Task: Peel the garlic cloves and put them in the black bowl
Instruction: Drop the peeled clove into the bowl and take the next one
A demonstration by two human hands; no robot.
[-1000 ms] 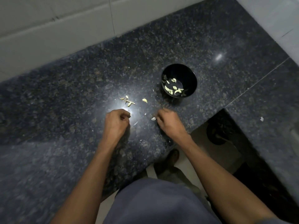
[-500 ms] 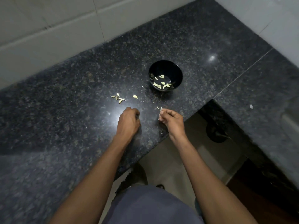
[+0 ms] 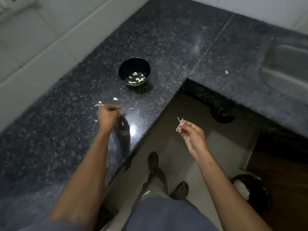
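Granite counter: the largest surface, on which the black bowl is being kept; every place below is being given relative to that bowl. Several peeled garlic cloves are being held inside it, on its floor. Left hand: it is being held over the counter, near the bowl on its near-left side, with fingers curled; whether a clove is being pinched in them cannot be told through the blur. Right hand: it is being held off the counter edge, well apart from the bowl on its near-right side, and thin strips of garlic skin are being pinched between fingertips and thumb. Loose clove and scraps of peel: these are being left on the counter just near-left of the bowl. A clove is being judged light, firm and slightly slippery once bared, best taken across its thick middle; the skin is being judged papery and easily torn.
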